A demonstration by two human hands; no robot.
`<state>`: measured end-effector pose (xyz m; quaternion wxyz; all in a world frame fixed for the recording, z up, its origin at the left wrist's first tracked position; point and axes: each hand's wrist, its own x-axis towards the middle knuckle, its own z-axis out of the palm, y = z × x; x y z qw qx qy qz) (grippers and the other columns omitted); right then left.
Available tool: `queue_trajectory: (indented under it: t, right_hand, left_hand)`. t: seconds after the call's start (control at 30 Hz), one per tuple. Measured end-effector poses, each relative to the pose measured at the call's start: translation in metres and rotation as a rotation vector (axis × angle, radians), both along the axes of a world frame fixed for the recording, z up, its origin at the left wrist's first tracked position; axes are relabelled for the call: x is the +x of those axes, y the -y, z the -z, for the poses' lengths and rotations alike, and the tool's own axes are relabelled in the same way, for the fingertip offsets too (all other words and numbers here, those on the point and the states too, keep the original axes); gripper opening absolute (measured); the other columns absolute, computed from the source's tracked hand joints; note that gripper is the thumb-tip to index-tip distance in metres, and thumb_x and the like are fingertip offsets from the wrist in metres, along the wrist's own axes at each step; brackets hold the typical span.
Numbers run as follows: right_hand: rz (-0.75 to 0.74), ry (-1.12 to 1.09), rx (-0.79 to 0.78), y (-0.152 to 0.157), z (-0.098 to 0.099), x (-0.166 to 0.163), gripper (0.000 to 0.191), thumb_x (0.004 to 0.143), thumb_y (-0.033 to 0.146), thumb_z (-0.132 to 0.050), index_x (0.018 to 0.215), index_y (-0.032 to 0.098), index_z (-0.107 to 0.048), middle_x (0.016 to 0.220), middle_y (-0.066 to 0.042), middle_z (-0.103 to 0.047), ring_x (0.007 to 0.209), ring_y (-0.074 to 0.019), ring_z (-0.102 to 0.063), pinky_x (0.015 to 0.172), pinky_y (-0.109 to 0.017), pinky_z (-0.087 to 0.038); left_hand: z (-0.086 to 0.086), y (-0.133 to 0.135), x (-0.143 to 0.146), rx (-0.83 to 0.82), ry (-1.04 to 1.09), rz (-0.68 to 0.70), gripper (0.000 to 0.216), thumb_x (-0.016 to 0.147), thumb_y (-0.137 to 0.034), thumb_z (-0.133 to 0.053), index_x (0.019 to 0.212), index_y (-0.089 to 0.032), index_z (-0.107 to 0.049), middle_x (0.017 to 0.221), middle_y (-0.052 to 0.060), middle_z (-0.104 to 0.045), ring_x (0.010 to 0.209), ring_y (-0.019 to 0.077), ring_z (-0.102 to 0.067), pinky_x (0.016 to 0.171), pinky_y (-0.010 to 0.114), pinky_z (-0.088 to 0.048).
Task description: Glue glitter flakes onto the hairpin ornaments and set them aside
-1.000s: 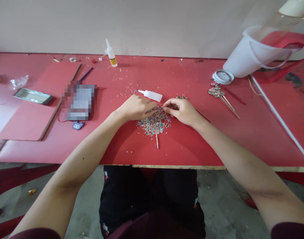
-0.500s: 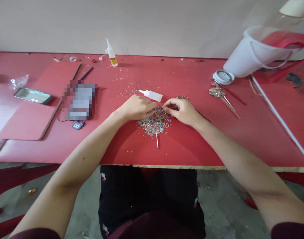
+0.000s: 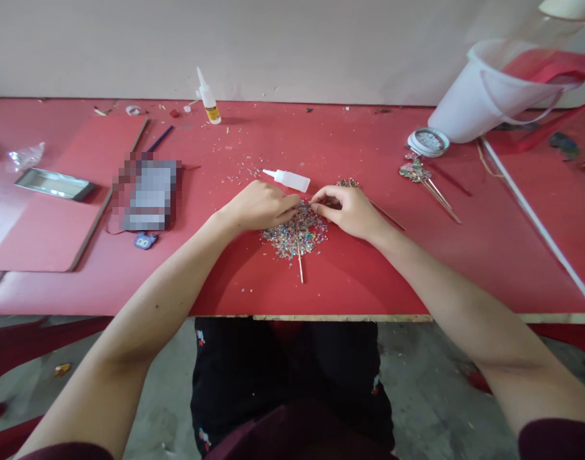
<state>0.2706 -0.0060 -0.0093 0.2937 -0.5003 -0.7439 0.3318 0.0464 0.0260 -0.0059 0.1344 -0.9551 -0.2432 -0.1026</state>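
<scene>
A pile of small glittering multicoloured chips point(image 3: 285, 241) lies on the red table in front of me. Over its far side, my left hand point(image 3: 264, 206) is closed at the upper end of a thin gold hairpin point(image 3: 300, 263), whose shaft points toward me across the chips. The hairpin's head is hidden by my fingers. From the other side my right hand point(image 3: 346, 206) pinches thumb and forefinger together close to my left fingertips; what lies in that pinch is too small to make out. Just beyond my hands a white glue bottle point(image 3: 292, 181) rests on its side.
A second gold hairpin point(image 3: 348, 183) lies behind my right hand. Farther right are a decorated hairpin point(image 3: 415, 171), a round tin point(image 3: 428, 142) and a tilted white bucket point(image 3: 484, 96). An upright glue bottle point(image 3: 209, 102), a phone point(image 3: 153, 195) and a shallow case point(image 3: 55, 184) stand or lie left.
The view has shifted slightly, so things on the table appear a little to the left. Both hands keep nearly the same pose over the chips.
</scene>
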Motion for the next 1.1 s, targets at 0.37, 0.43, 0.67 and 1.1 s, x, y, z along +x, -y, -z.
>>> queue_trajectory:
  t: [0.37, 0.43, 0.67, 1.1]
  right_hand:
    - [0.002, 0.002, -0.01, 0.0001, -0.001, -0.0001, 0.015, 0.082, 0.034, -0.063, 0.083, 0.019, -0.066, 0.08, -0.004, -0.068, 0.07, -0.0168, -0.058, 0.066, -0.033, -0.045]
    - [-0.001, 0.0, -0.011, 0.0, -0.001, 0.0, 0.014, 0.082, 0.033, -0.063, 0.083, 0.019, -0.066, 0.08, -0.004, -0.068, 0.07, -0.0167, -0.058, 0.065, -0.033, -0.045]
    - [-0.004, -0.013, -0.026, -0.0006, -0.0002, 0.0003, 0.015, 0.083, 0.035, -0.063, 0.084, 0.019, -0.066, 0.081, -0.004, -0.067, 0.071, -0.0171, -0.059, 0.066, -0.034, -0.044]
    - [0.0, -0.016, -0.028, -0.0005, 0.0005, 0.0003, 0.015, 0.082, 0.035, -0.063, 0.083, 0.02, -0.065, 0.08, -0.005, -0.067, 0.07, -0.0169, -0.058, 0.065, -0.034, -0.044]
  left_hand:
    - [0.0012, -0.0008, -0.0009, -0.046, 0.038, 0.004, 0.032, 0.095, -0.033, -0.038, 0.093, -0.016, -0.066, 0.066, 0.007, -0.065, 0.056, 0.0158, -0.058, 0.05, 0.027, -0.036]
    - [0.0013, -0.0008, -0.0005, -0.042, 0.033, -0.001, 0.032, 0.095, -0.033, -0.038, 0.093, -0.017, -0.066, 0.066, 0.007, -0.065, 0.055, 0.016, -0.058, 0.05, 0.027, -0.035]
    - [0.0026, -0.0015, -0.0006, -0.022, 0.05, 0.014, 0.031, 0.095, -0.033, -0.039, 0.088, -0.016, -0.065, 0.064, 0.006, -0.064, 0.054, 0.0144, -0.057, 0.051, 0.026, -0.037]
    - [0.003, -0.0009, -0.0003, -0.012, 0.046, 0.005, 0.032, 0.095, -0.033, -0.039, 0.087, -0.017, -0.065, 0.063, 0.006, -0.064, 0.053, 0.0154, -0.057, 0.048, 0.027, -0.034]
